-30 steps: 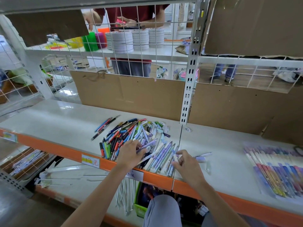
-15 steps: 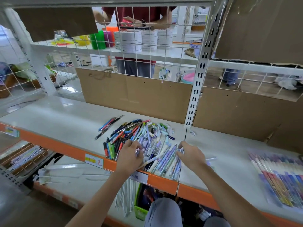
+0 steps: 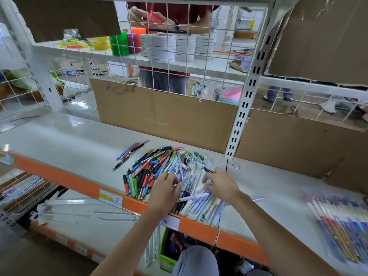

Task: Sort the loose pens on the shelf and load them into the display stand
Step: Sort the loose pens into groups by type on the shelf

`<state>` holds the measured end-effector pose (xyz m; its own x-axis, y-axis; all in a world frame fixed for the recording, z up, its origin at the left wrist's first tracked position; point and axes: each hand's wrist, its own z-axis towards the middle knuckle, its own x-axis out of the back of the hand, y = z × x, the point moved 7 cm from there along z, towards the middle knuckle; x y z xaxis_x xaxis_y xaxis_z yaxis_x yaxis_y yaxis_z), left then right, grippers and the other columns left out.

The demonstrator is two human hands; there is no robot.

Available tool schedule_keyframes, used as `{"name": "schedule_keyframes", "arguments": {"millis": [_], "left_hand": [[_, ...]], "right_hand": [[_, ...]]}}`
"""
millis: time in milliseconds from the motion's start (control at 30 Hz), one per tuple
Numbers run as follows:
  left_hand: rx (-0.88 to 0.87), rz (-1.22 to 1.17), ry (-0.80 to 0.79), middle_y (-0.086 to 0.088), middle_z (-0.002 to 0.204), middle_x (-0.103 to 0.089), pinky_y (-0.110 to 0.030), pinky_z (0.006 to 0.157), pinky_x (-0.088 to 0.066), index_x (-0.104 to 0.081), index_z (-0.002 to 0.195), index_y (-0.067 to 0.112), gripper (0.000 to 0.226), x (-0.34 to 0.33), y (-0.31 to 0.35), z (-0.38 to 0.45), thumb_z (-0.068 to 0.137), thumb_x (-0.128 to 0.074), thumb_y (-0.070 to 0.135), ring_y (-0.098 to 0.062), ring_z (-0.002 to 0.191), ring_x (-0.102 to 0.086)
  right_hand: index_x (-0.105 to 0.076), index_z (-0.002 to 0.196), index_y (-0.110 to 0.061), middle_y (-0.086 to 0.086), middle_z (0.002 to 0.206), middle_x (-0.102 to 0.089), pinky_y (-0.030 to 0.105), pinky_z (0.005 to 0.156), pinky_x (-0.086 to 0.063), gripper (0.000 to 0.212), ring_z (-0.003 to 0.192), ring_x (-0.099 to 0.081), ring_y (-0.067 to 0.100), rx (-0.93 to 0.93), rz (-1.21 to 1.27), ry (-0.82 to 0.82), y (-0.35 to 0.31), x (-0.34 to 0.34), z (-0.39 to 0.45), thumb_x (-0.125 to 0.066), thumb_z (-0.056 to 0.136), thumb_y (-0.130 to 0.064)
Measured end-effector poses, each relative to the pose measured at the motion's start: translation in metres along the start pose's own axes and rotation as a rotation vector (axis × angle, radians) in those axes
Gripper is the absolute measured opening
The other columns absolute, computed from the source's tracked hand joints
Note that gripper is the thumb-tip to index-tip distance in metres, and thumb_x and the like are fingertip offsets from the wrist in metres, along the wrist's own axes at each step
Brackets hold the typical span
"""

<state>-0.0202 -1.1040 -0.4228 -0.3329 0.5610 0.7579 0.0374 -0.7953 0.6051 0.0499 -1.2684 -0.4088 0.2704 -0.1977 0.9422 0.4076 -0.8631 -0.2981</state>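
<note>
Both hands sit on the near edge of the pen pile (image 3: 169, 172), on the white shelf (image 3: 69, 144) just behind its orange front lip (image 3: 59, 176). Left hand (image 3: 164, 193): fingers curled down into the pile, grip apparently pinching a white pen (image 3: 194, 197) that sticks out to the right, though contact is hidden under the hand. Right hand (image 3: 221, 184): fingers bent over the pale purple pens; can't tell if that grip holds anything.

Pile is roughly split: dark, red, green and blue pens left, pastel ones right. 1 small bunch of pens (image 3: 130, 154) lies apart, back-left of the pile.

Right edge: packaged pens (image 3: 338, 220), motion-blurred and cut off by the frame. No display stand identifiable.

Wire mesh back panel (image 3: 179, 56) and cardboard sheets (image 3: 165, 114) partly block the aisle behind, where another person (image 3: 169, 12) stands by stacked white rolls (image 3: 163, 48).
</note>
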Motion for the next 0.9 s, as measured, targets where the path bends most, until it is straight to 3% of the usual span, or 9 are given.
{"name": "schedule_keyframes", "arguments": {"millis": [167, 267, 367, 500, 667, 900], "left_hand": [[-0.189, -0.062, -0.057, 0.009, 0.085, -0.047, -0.019, 0.065, -0.043, -0.058, 0.083, 0.020, 0.022, 0.002, 0.001, -0.010, 0.086, -0.061, 0.042, -0.004, 0.063, -0.050], [-0.276, 0.005, -0.080, 0.010, 0.084, -0.049, -0.009, 0.069, -0.033, -0.064, 0.081, 0.021, 0.036, -0.002, 0.003, -0.014, 0.074, -0.060, 0.057, 0.000, 0.069, -0.047], [-0.250, 0.036, -0.049, 0.010, 0.085, -0.048, -0.004, 0.069, -0.031, -0.065, 0.079, 0.021, 0.026, -0.003, 0.005, -0.012, 0.078, -0.067, 0.047, -0.001, 0.074, -0.047], [-0.163, 0.013, -0.035, 0.011, 0.085, -0.045, -0.005, 0.062, -0.034, -0.057, 0.078, 0.021, 0.018, -0.002, 0.002, -0.013, 0.084, -0.067, 0.036, 0.000, 0.067, -0.046], [-0.114, -0.053, -0.017, 0.012, 0.084, -0.045, -0.009, 0.062, -0.040, -0.053, 0.076, 0.023, 0.020, 0.002, 0.004, -0.014, 0.085, -0.065, 0.036, 0.002, 0.064, -0.051], [-0.076, -0.048, 0.112, 0.006, 0.082, -0.048, -0.021, 0.060, -0.049, -0.058, 0.075, 0.013, 0.022, 0.007, 0.000, -0.015, 0.090, -0.059, 0.029, -0.001, 0.055, -0.052]], "right_hand": [[-0.061, 0.107, -0.024, 0.003, 0.112, -0.044, 0.030, 0.074, -0.041, 0.018, 0.096, -0.055, 0.020, -0.047, -0.004, -0.008, 0.015, 0.005, 0.000, -0.053, 0.093, -0.031], [-0.061, 0.110, -0.024, 0.002, 0.113, -0.045, 0.030, 0.078, -0.042, 0.021, 0.096, -0.054, 0.017, -0.054, 0.018, 0.001, 0.017, 0.011, 0.002, -0.050, 0.093, -0.029], [-0.062, 0.110, -0.021, 0.001, 0.111, -0.048, 0.026, 0.077, -0.038, 0.021, 0.091, -0.050, 0.014, -0.051, 0.065, 0.042, 0.016, 0.017, 0.007, -0.049, 0.094, -0.024], [-0.064, 0.103, -0.017, 0.001, 0.102, -0.051, 0.024, 0.075, -0.037, 0.019, 0.088, -0.050, 0.014, -0.044, 0.130, 0.098, 0.011, 0.016, 0.016, -0.048, 0.094, -0.020], [-0.063, 0.095, -0.017, -0.002, 0.092, -0.049, 0.030, 0.073, -0.042, 0.016, 0.086, -0.053, 0.018, -0.010, 0.146, 0.186, -0.004, 0.018, 0.029, -0.048, 0.093, -0.016], [-0.064, 0.101, -0.019, -0.001, 0.096, -0.051, 0.030, 0.074, -0.040, 0.017, 0.090, -0.052, 0.016, 0.062, 0.153, 0.140, -0.024, 0.009, 0.034, -0.050, 0.094, -0.024]]}}
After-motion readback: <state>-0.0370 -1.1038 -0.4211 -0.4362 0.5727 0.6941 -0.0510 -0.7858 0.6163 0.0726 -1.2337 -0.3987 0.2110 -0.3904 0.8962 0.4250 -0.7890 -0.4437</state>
